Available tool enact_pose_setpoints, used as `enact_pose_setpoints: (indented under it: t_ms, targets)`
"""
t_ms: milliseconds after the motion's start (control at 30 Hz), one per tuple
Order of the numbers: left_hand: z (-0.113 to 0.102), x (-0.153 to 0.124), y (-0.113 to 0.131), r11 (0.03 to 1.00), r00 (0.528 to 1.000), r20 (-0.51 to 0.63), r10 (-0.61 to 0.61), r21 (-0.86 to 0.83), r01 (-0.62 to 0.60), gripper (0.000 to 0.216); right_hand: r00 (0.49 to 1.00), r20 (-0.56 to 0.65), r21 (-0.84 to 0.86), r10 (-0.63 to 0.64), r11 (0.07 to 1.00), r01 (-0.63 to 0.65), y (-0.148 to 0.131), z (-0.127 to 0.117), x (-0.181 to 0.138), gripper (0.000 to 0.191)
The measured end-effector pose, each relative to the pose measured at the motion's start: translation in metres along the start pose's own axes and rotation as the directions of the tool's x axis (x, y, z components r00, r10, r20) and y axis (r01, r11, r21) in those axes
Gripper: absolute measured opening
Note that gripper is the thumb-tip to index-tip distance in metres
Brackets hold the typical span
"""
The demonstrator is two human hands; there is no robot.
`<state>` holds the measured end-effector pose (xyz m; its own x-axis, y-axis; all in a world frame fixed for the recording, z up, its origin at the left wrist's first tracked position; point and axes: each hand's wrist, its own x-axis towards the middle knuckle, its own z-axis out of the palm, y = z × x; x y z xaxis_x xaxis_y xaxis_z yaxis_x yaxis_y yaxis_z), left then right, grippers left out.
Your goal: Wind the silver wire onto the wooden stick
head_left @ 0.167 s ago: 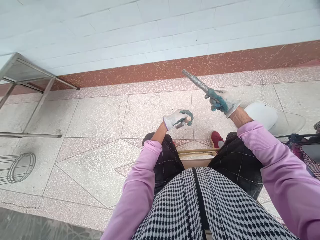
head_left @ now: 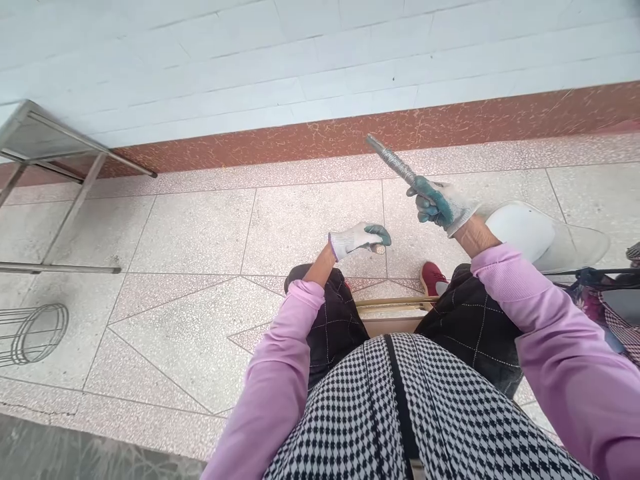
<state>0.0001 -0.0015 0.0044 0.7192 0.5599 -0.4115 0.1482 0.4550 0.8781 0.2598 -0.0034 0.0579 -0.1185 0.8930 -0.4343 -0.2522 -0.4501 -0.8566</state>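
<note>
Gripping a silver-grey rod tightly wound with metal wire (head_left: 399,165), the right hand (head_left: 440,205) is closed around its lower end; it wears a white knitted glove with green-coated fingers (head_left: 461,202), and the rod slants up from it towards between 10 and 11 o'clock, its bare tip clear of the hand; the left hand (head_left: 361,238), at about 8 o'clock from the right, wears a matching glove with a purple cuff edge (head_left: 343,245); its fingers are curled over a short cylinder with a pale brown round end (head_left: 381,250), most of which they hide; the hands are apart, both above a speckled pale stone-tile floor (head_left: 200,233); a white rounded object with a translucent edge (head_left: 523,230) lies near the right wrist, at about 4 o'clock from that hand.
</note>
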Motion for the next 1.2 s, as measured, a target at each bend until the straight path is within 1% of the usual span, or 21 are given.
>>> enact_pose_setpoints:
  t_ms: [33, 100, 167, 200, 233, 333, 400, 467, 500, 567, 633, 667, 700, 767, 833, 867, 900, 967, 1033, 1100, 1200]
  targets:
    - [0.000, -0.002, 0.002, 1.000, 1.000, -0.011, 0.011, -0.024, -0.011, 0.008, 0.999, -0.035, 0.027, -0.005, 1.000, 0.006, -0.003, 0.000, 0.000, 0.037]
    - [-0.001, -0.006, 0.008, 0.989, 0.995, -0.087, 0.046, -0.139, -0.058, 0.030, 0.993, -0.120, 0.089, -0.012, 0.996, 0.023, -0.009, -0.004, 0.001, 0.034]
    - [-0.003, -0.008, 0.015, 0.942, 0.972, -0.223, 0.077, -0.304, -0.145, 0.046, 0.985, -0.174, 0.127, -0.015, 0.991, 0.038, -0.013, -0.009, 0.003, 0.036]
    - [-0.004, -0.008, 0.018, 0.908, 0.953, -0.293, 0.081, -0.372, -0.191, 0.048, 0.983, -0.181, 0.134, -0.015, 0.990, 0.040, -0.014, -0.011, 0.004, 0.036]
    - [-0.005, -0.008, 0.020, 0.877, 0.933, -0.350, 0.082, -0.419, -0.234, 0.045, 0.984, -0.179, 0.131, -0.016, 0.991, 0.040, -0.013, -0.011, 0.004, 0.036]
    - [-0.010, -0.005, 0.025, 0.802, 0.875, -0.479, 0.072, -0.493, -0.336, 0.025, 0.989, -0.143, 0.115, -0.030, 0.992, 0.047, -0.007, -0.004, 0.002, 0.036]
    - [-0.013, -0.005, 0.026, 0.753, 0.832, -0.553, 0.039, -0.531, -0.388, 0.020, 0.993, -0.096, 0.111, -0.071, 0.990, 0.082, -0.002, 0.005, 0.000, 0.039]
    - [-0.016, -0.007, 0.028, 0.708, 0.812, -0.584, -0.004, -0.575, -0.410, 0.026, 0.993, -0.037, 0.128, -0.109, 0.985, 0.113, 0.002, 0.013, -0.003, 0.042]
    - [-0.017, -0.008, 0.029, 0.686, 0.813, -0.582, -0.006, -0.594, -0.420, 0.030, 0.993, -0.020, 0.142, -0.119, 0.983, 0.121, 0.003, 0.016, -0.004, 0.043]
    - [-0.018, -0.012, 0.031, 0.654, 0.829, -0.558, 0.034, -0.614, -0.441, 0.039, 0.993, -0.007, 0.175, -0.118, 0.978, 0.117, 0.004, 0.021, -0.004, 0.044]
    - [-0.018, -0.016, 0.033, 0.645, 0.826, -0.555, 0.098, -0.596, -0.478, 0.042, 0.993, -0.020, 0.210, -0.119, 0.970, 0.121, 0.004, 0.023, -0.005, 0.045]
    - [-0.018, -0.017, 0.034, 0.647, 0.811, -0.573, 0.120, -0.574, -0.502, 0.039, 0.992, -0.021, 0.224, -0.125, 0.966, 0.127, 0.004, 0.025, -0.006, 0.046]
    - [-0.018, -0.018, 0.034, 0.652, 0.785, -0.606, 0.130, -0.545, -0.528, 0.034, 0.991, -0.013, 0.232, -0.136, 0.963, 0.135, 0.005, 0.028, -0.008, 0.049]
    - [-0.020, -0.018, 0.035, 0.660, 0.704, -0.697, 0.133, -0.468, -0.588, 0.020, 0.986, 0.020, 0.233, -0.168, 0.959, 0.159, 0.007, 0.036, -0.013, 0.056]
    - [-0.025, -0.015, 0.036, 0.662, 0.627, -0.770, 0.119, -0.409, -0.628, 0.013, 0.980, 0.080, 0.221, -0.185, 0.961, 0.163, 0.010, 0.047, -0.022, 0.061]
    - [-0.028, -0.013, 0.036, 0.661, 0.603, -0.792, 0.099, -0.400, -0.635, 0.012, 0.977, 0.117, 0.214, -0.179, 0.965, 0.151, 0.012, 0.053, -0.027, 0.063]
    - [-0.031, -0.011, 0.036, 0.656, 0.592, -0.803, 0.072, -0.409, -0.634, 0.014, 0.973, 0.164, 0.204, -0.161, 0.971, 0.126, 0.014, 0.058, -0.032, 0.064]
    - [-0.037, -0.008, 0.035, 0.638, 0.598, -0.802, -0.004, -0.462, -0.616, 0.018, 0.954, 0.281, 0.181, -0.108, 0.982, 0.058, 0.018, 0.066, -0.040, 0.064]
    - [-0.039, -0.007, 0.035, 0.610, 0.625, -0.779, -0.046, -0.517, -0.600, 0.021, 0.924, 0.376, 0.162, -0.070, 0.987, 0.009, 0.022, 0.069, -0.044, 0.060]
    - [-0.040, -0.010, 0.036, 0.568, 0.661, -0.750, -0.030, -0.557, -0.606, 0.023, 0.890, 0.452, 0.166, -0.057, 0.986, -0.022, 0.027, 0.068, -0.043, 0.056]
    - [-0.037, -0.021, 0.043, 0.484, 0.676, -0.736, 0.037, -0.579, -0.656, 0.027, 0.830, 0.555, 0.200, -0.054, 0.977, -0.070, 0.033, 0.064, -0.040, 0.046]
